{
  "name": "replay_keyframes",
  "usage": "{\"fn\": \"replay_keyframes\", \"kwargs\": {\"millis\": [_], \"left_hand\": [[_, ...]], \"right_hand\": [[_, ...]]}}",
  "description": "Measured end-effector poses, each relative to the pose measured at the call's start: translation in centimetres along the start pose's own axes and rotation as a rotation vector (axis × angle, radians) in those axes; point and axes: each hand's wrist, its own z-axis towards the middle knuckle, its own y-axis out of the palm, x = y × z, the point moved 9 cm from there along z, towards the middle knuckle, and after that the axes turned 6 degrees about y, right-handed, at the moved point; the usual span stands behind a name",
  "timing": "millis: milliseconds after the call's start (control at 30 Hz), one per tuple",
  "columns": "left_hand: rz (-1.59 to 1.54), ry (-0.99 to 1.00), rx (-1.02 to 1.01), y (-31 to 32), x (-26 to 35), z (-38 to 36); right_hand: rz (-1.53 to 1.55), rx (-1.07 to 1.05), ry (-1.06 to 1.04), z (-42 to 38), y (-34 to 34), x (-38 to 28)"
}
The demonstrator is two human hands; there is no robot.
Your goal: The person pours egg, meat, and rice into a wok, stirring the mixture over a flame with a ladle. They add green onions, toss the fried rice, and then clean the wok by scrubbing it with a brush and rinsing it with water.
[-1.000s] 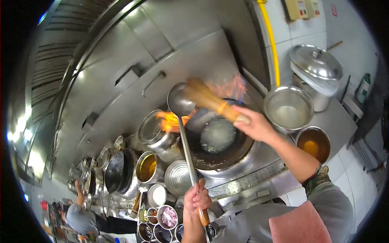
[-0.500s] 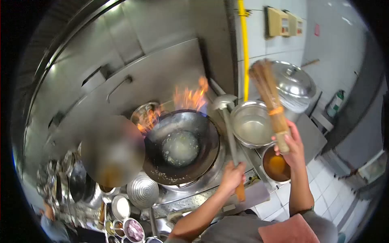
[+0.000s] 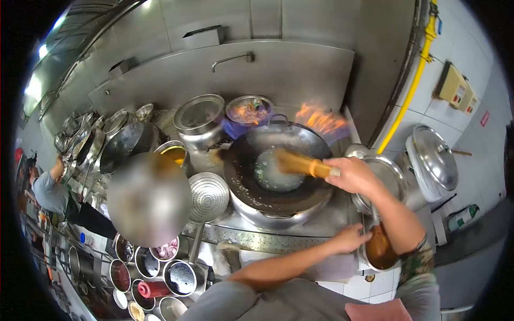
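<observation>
My right hand (image 3: 350, 174) is closed round the thick end of a bamboo wok brush (image 3: 300, 163). The brush lies nearly level, its blurred bristles inside a dark wok (image 3: 246, 182) that holds cloudy liquid (image 3: 273, 171) with small bits in it. My left hand (image 3: 348, 239) is lower right of the wok, beside a pot of brown liquid (image 3: 380, 249). Its fingers are loosely bent and apart, with nothing visible in them. Partly hidden behind my right forearm is a ladle (image 3: 356, 151), its head near a metal pot (image 3: 393, 174).
Flames (image 3: 321, 120) rise behind the wok. A perforated strainer (image 3: 209, 198) rests left of it, near a lidded pot (image 3: 199, 113). Several sauce containers (image 3: 179, 278) stand at lower left. Another person (image 3: 51, 190) is at far left. A yellow pipe (image 3: 412, 85) runs down the right wall.
My right hand has brought the brush from upright at the right down into the wok. My left hand has let go of the ladle. The view has turned left.
</observation>
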Motion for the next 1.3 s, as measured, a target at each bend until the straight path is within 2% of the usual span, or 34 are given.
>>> {"fn": "replay_keyframes", "kwargs": {"millis": [33, 67, 133, 233, 267, 333, 367, 400, 467, 500, 567, 600, 667, 733, 767, 800, 867, 967, 1033, 1100, 1133, 1200, 1233, 1300], "left_hand": [[0.026, -0.007, -0.043, -2.8, 3.2, -4.4], [0.05, -0.015, -0.086, -5.7, 6.4, -9.1], [-0.053, 0.038, -0.041, -8.3, 6.4, -14.5], [-0.017, 0.035, 0.253, -13.1, 6.3, -20.9], [0.025, 0.05, 0.345, -14.9, 6.5, -23.4], [0.112, -0.125, 0.441, -17.9, 6.8, -29.7], [0.002, -0.211, 0.534, -18.4, 5.0, -33.3], [-0.111, -0.289, 0.625, -18.7, 3.3, -36.4], [-0.086, -0.437, 0.742, -19.7, 2.7, -39.8], [-0.054, -0.339, 0.77, -20.3, 3.1, -39.8], [-0.099, -0.288, 0.719, -20.7, 4.2, -38.5], [-0.127, -0.274, 0.691, -20.6, 4.9, -38.1], [0.013, -0.231, 0.637, -20.8, 5.6, -38.9], [0.05, -0.179, 0.659, -20.3, 4.3, -41.7], [-0.063, -0.312, 0.702, -20.1, 2.7, -43.1], [-0.033, -0.381, 0.748, -20.6, 2.3, -43.5], [0.136, -0.295, 0.745, -21.9, 4.3, -41.4], [0.226, -0.167, 0.64, -22.0, 7.0, -38.4], [0.18, -0.223, 0.651, -22.1, 7.1, -39.8], [0.174, -0.302, 0.696, -21.7, 6.9, -42.4], [0.145, -0.326, 0.768, -21.8, 5.8, -44.1], [0.071, -0.378, 0.895, -21.7, 4.4, -46.4], [0.081, -0.391, 0.896, -21.7, 4.4, -46.1], [0.133, -0.32, 0.782, -22.5, 6.1, -42.9]], "right_hand": [[-0.169, -0.125, -0.007, 1.4, 1.3, -0.4], [-0.245, -0.164, -0.015, 3.3, 2.4, -0.4], [-0.395, -0.246, -0.017, 7.4, 6.5, 0.3], [-0.339, -0.196, 0.014, 13.7, 11.0, -1.9], [-0.392, -0.218, -0.013, 14.5, 10.3, -2.8], [-0.494, -0.311, -0.07, 13.2, 9.3, -3.9], [-0.538, -0.327, -0.045, 12.7, 7.7, -3.7], [-0.541, -0.277, -0.086, 13.9, 7.7, -1.3], [-0.451, -0.093, 0.037, 15.2, 8.6, 0.4], [-0.424, -0.066, 0.05, 15.4, 10.3, 0.3], [-0.343, -0.012, 0.045, 15.0, 12.1, -0.3], [-0.283, 0.075, -0.09, 14.3, 12.3, -0.3], [-0.26, -0.045, -0.151, 13.3, 11.5, 2.2], [-0.343, -0.112, -0.089, 12.3, 8.0, 3.6], [-0.364, -0.111, 0.031, 12.5, 6.9, 4.6], [-0.335, -0.072, 0.071, 12.9, 7.5, 4.6], [-0.279, 0.022, 0.169, 14.5, 10.5, 3.9], [-0.172, 0.023, 0.015, 12.8, 14.2, 2.1], [-0.107, -0.004, -0.121, 10.9, 12.4, 1.4], [-0.079, 0.077, -0.101, 8.1, 8.1, 2.8], [-0.078, 0.091, 0.117, 7.2, 6.2, 4.6], [-0.101, 0.169, 0.309, 7.4, 4.9, 6.6], [-0.168, 0.253, 0.329, 8.6, 6.4, 7.7], [-0.083, 0.161, 0.31, 11.0, 12.0, 6.4]]}}
